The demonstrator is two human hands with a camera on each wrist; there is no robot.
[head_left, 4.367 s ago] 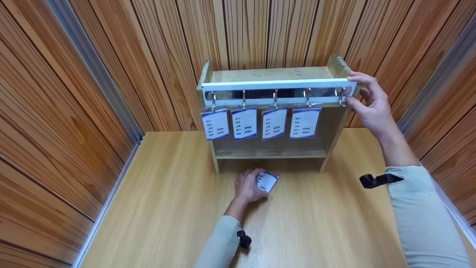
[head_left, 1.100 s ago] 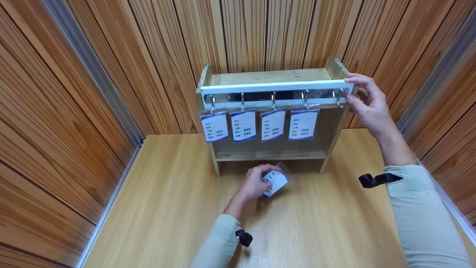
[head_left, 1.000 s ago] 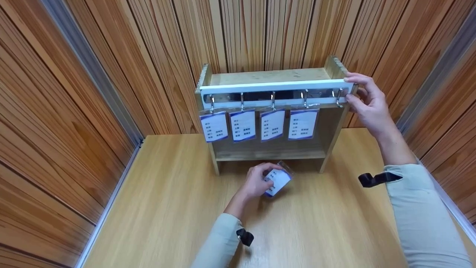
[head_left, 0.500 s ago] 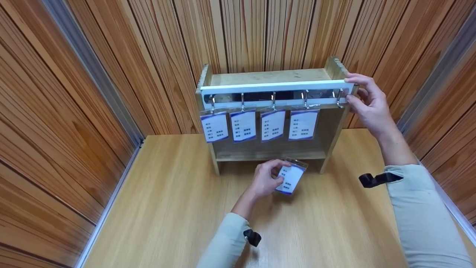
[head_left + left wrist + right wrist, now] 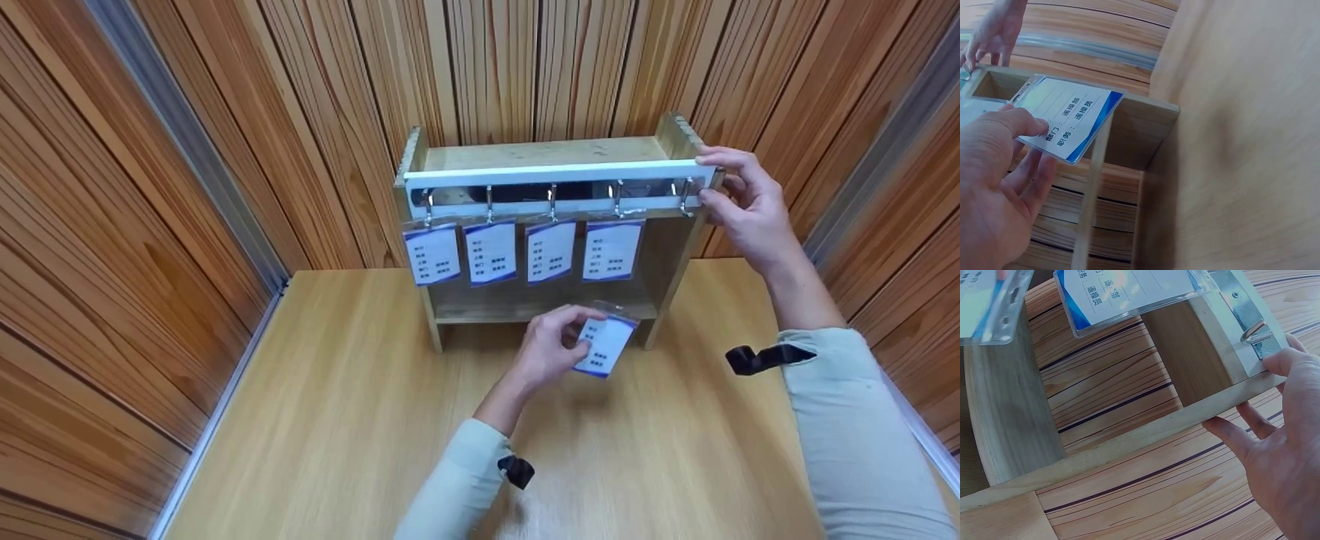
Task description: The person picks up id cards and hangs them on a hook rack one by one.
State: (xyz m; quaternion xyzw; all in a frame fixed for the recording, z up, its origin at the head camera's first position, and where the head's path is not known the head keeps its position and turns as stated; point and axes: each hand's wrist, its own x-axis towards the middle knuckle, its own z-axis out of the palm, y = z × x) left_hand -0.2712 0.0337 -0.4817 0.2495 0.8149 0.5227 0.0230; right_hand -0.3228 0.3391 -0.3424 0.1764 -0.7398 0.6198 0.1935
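My left hand (image 5: 551, 345) pinches an ID badge (image 5: 606, 346) in a clear sleeve between thumb and fingers, tilted, in front of the shelf's lower board. The left wrist view shows the thumb on the badge's printed face (image 5: 1072, 115). A white hook rail (image 5: 525, 175) runs across the front of a small wooden shelf (image 5: 551, 312). Several similar badges (image 5: 613, 251) hang from its hooks; the rightmost hook (image 5: 685, 199) is bare. My right hand (image 5: 754, 210) grips the rail's right end, thumb in front, other fingers at the shelf's side panel (image 5: 1129, 433).
The shelf stands on a light wooden table (image 5: 337, 390), close to the wood-panelled back wall (image 5: 495, 67). Panelled walls with metal strips (image 5: 202, 150) close in both sides. Black straps (image 5: 769, 360) hang at both sleeve cuffs.
The left hand has lifted the badge from near the tabletop and carried it up and to the right, turning it more upright. The right hand keeps its grip on the rail's end.
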